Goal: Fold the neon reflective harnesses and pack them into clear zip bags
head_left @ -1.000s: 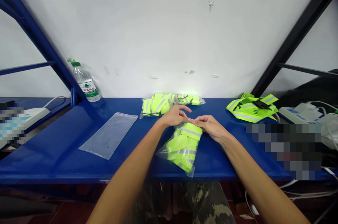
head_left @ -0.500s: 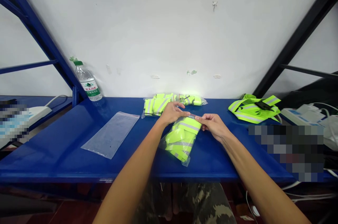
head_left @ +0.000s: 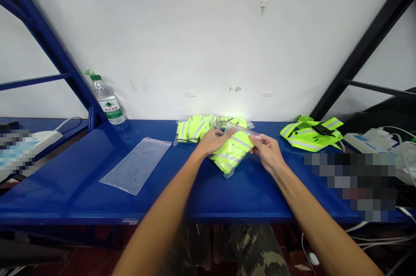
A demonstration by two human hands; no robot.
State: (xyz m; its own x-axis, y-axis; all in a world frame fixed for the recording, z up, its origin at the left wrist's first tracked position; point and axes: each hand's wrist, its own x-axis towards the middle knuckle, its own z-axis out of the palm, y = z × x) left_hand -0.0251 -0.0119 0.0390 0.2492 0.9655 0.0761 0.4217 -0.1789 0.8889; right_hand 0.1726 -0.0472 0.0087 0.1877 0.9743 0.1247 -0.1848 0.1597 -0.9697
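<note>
A clear zip bag (head_left: 231, 153) packed with a folded fluorescent yellow reflective vest is between my hands, just above or on the table. My left hand (head_left: 212, 141) grips its upper left side, thumb on the front and fingers partly hidden. With thumb and fingers my right hand (head_left: 267, 150) pinches the right end of the zip strip, which has a red line. Two more packed bags lie behind against the wall: a larger one (head_left: 194, 128) and another (head_left: 242, 122), partly covered by the bag I hold.
A flat clear zip bag (head_left: 138, 165) lies on the blue table (head_left: 74, 172) at left. A water bottle (head_left: 108, 102) stands at the back left. A loose yellow reflective vest (head_left: 305, 135) with a black buckle rests at right, near white power strips (head_left: 370, 144) and cables.
The packed bag has risen away from me and its top strip is now unfolded upward. My right hand has moved slightly right along the strip; my left hand has shifted down to the bag's side.
</note>
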